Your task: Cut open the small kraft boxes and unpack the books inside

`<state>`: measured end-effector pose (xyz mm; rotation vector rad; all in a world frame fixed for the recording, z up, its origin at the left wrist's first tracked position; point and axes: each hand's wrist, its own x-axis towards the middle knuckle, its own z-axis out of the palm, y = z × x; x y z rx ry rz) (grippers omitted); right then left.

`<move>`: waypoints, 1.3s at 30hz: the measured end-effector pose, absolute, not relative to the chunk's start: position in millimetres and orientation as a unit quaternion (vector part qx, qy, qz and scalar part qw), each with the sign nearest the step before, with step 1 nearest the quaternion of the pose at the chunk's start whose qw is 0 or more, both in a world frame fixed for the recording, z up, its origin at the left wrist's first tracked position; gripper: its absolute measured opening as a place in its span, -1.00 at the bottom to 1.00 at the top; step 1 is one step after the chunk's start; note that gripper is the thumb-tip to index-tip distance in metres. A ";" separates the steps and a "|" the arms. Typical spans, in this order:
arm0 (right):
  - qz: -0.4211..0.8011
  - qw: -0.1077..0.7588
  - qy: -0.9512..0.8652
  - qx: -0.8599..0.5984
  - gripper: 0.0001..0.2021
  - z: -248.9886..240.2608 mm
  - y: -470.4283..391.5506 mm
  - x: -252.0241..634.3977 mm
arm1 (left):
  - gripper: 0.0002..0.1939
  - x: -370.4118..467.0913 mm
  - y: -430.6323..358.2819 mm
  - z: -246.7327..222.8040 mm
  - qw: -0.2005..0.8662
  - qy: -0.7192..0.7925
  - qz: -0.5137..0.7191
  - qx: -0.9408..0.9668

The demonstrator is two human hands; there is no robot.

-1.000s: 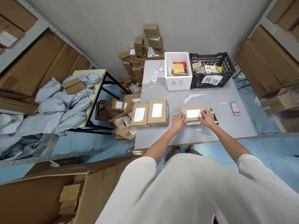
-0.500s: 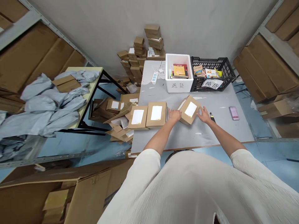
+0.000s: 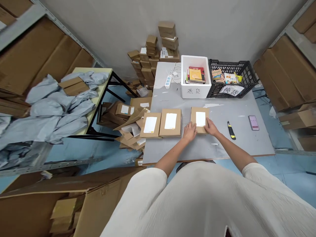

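A small cardboard box (image 3: 199, 115) with a white label lies flat on the grey table (image 3: 168, 151), squared to me. My left hand (image 3: 189, 131) grips its near left corner, fingers bent against the side. On the opposite side my right hand (image 3: 211, 127) holds the near right edge, thumb toward the top. To the left, two more labelled cardboard boxes stand side by side: a larger one (image 3: 170, 131) and a slightly smaller one (image 3: 150, 134) at the table's left edge. A black and yellow utility knife (image 3: 231, 130) rests right of my right hand.
At the back stand a white foam box (image 3: 195, 93) and a black plastic crate (image 3: 250, 77), both holding books. A power strip (image 3: 168, 81) lies left of them, a phone (image 3: 253, 122) far right. Grey bags (image 3: 59, 108) cover a side table; cartons (image 3: 148, 74) are stacked behind.
The box between my hands was tilted and turned; now it lies flat and straight. My right hand has moved in closer to the left, leaving the knife in full view.
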<state>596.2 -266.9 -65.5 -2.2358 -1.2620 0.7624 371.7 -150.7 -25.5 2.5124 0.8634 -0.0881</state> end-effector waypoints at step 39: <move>0.172 0.043 -0.497 -0.849 -0.58 3.5 -352.5 673.9 | -0.33 505.2 -214.0 -2.7 0.205 0.379 -0.033 0.902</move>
